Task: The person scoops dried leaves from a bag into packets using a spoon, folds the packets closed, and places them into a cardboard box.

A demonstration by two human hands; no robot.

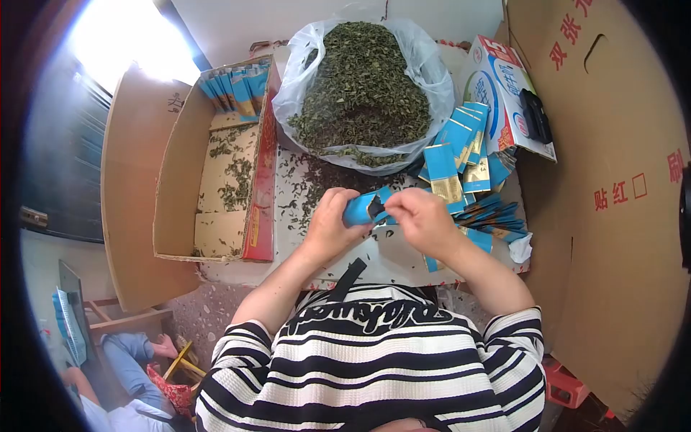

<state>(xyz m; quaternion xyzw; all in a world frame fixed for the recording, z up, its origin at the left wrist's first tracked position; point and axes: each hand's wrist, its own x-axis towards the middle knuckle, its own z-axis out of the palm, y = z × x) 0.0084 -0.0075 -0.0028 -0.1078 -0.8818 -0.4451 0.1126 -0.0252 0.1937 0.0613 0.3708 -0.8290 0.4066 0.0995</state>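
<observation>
My left hand (332, 225) is wrapped round a small blue packet (357, 212), whose dark open end points right. At that mouth, my right hand (425, 220) has its fingertips pinched together. Whether they grip the packet's edge or some leaves is hidden. Just beyond both hands stands a clear plastic bag (294, 93), heaped with dried green leaves (363, 86) that look like tea. Loose leaves (317, 178) are scattered on the table below the packet. To the right lies a pile of blue and gold packets (443, 169), with more packets stacked (493, 216) nearer me.
An open cardboard box (260, 162) on the left holds blue packets (245, 90) and loose leaves. A printed carton (504, 90) with a black object (536, 119) stands back right. A tall cardboard panel (612, 237) borders the right side. Another person's leg (133, 363) shows lower left.
</observation>
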